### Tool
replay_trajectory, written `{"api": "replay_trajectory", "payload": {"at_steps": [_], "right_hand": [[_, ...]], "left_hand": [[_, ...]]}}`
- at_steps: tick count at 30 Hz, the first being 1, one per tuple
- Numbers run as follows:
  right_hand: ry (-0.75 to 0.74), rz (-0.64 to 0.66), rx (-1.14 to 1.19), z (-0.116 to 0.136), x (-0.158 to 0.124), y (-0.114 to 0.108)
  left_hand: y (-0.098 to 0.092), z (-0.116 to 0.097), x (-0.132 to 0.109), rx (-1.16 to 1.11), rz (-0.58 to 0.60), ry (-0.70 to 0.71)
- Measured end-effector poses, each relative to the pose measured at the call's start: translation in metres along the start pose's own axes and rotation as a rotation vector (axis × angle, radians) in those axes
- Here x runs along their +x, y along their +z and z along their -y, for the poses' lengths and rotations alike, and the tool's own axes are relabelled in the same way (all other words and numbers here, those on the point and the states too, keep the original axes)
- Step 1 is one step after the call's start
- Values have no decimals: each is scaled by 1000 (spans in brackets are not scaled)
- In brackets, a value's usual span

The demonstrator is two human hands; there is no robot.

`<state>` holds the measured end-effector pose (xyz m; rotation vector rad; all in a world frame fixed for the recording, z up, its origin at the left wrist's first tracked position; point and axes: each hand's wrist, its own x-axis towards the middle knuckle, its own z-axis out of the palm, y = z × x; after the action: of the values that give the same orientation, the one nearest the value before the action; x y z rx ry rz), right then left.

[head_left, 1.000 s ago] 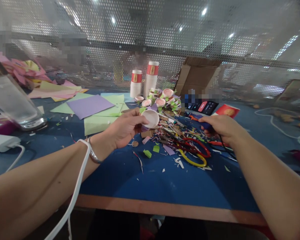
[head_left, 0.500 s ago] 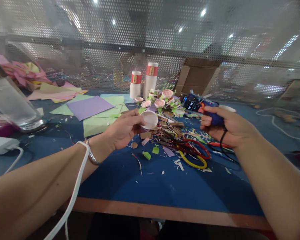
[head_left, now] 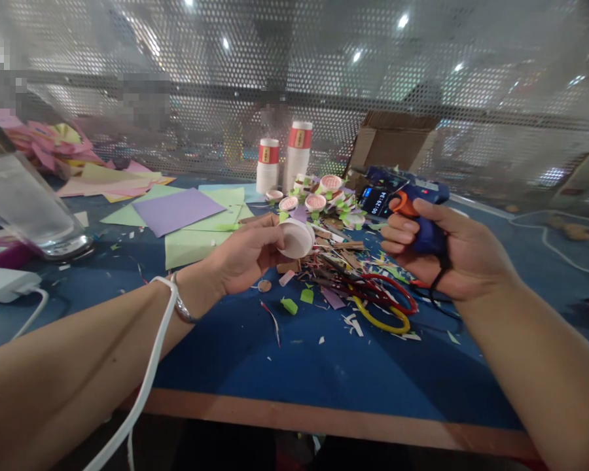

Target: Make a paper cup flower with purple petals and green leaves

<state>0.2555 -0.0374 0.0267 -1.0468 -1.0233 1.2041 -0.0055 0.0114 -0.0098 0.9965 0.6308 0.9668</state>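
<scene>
My left hand [head_left: 249, 256] pinches a small white paper cup [head_left: 297, 239] by its edge, its mouth tilted towards me. My right hand [head_left: 454, 252] is wrapped round the grip of a blue handheld device [head_left: 428, 226] with an orange trigger [head_left: 406, 203] and a small lit screen [head_left: 374, 201]. The index finger rests at the trigger. Behind the cup lies a heap of small round pieces [head_left: 315, 203] with pink printed faces and green paper bits. Scissors with red and yellow handles [head_left: 381, 322] lie among paper scraps between my hands.
Two stacks of paper cups [head_left: 300, 157] stand at the back before a perforated metal screen. Purple paper [head_left: 177, 210] and green sheets lie left of centre. A tilted-looking water glass [head_left: 34, 209] and a white charger [head_left: 7, 288] are at the left. A cardboard box [head_left: 395, 147] stands behind.
My right hand has brought the blue device up a little and turned it, so its body and screen show more. The cup in my left hand has turned slightly.
</scene>
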Motion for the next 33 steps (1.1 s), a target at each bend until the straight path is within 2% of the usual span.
{"api": "replay_trajectory", "payload": {"at_steps": [9, 14, 20, 33], "right_hand": [[-104, 62, -213, -11, -9, 8], [-170, 88, -404, -15, -11, 7], [-240, 124, -591, -18, -13, 5], [-345, 158, -843, -22, -10, 4]], "left_hand": [[7, -9, -1, -79, -122, -48], [7, -11, 0, -91, -118, -45], [9, -13, 1, -138, -192, -81], [8, -14, 0, -256, -230, -38]]}}
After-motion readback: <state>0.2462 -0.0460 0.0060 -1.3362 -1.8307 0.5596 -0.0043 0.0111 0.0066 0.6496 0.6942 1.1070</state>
